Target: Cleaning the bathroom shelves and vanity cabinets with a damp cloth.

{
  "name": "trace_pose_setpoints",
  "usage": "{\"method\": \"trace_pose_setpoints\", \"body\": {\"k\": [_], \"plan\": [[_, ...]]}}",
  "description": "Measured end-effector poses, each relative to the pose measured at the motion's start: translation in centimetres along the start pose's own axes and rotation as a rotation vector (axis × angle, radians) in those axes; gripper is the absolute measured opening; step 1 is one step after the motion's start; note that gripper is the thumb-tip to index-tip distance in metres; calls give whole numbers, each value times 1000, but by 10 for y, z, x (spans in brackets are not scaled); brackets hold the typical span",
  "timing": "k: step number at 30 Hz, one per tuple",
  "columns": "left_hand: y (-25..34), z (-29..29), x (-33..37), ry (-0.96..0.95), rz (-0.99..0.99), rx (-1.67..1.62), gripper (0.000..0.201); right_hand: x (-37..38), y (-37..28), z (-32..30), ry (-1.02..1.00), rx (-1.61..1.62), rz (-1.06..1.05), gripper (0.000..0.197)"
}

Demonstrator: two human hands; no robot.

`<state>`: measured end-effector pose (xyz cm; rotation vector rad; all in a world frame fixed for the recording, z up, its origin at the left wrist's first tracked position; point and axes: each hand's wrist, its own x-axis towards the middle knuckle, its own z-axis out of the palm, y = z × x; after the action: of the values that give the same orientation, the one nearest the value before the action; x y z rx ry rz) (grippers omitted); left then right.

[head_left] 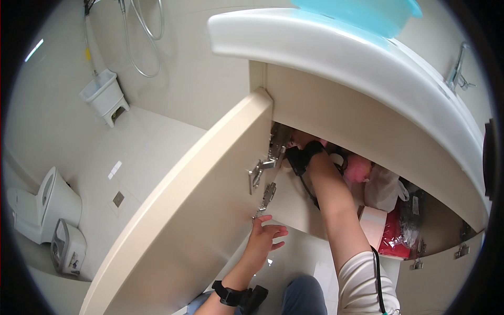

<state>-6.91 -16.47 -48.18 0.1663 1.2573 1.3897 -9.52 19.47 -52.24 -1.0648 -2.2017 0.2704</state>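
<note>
The left hand [265, 236] rests with its fingers spread and loosely curled against the inner face of the open cabinet door [194, 210], gripping nothing, just below the lower metal hinge [266, 197] fixed to that door. The right hand [300, 140] is reaching deep into the cabinet behind the door's upper edge; only a little of it shows past a black wrist strap [304, 157], so I cannot tell whether its fingers are apart or closed on anything. It lies just beside the upper hinge [270, 157], which sits higher on the door than the lower one. A black cord [378, 278] runs along the right forearm. Inside the cabinet, further from the door than the right hand, there is a pink soft object [358, 168], then a white plastic bag [383, 189], a pale pink box [374, 223] and a red packet [395, 236] crowded together. Above the door curves the white washbasin [336, 52], with a turquoise plastic tub [367, 13] standing on it and a chrome tap [458, 68] at its far end. Well away from the door on the tiled floor [152, 136] stand a white toilet [44, 205], a small white scale-like appliance [68, 247] and a white basket [104, 94] against the wall, with a shower hose [144, 31] hanging above it.
</note>
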Motion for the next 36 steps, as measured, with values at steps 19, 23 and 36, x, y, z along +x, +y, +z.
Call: {"method": "trace_pose_setpoints", "body": {"k": [19,23,36], "plan": [[-3,-4,13,-15,-5,145,39,20,13,-11,101,-126,-6,35],[-3,-1,10,-3,-1,155,35,3,2,-23,211,-109,-129,35],[-4,-4,0,2,54,165,34,-47,-105,-125,290,207,-394,37]]}}
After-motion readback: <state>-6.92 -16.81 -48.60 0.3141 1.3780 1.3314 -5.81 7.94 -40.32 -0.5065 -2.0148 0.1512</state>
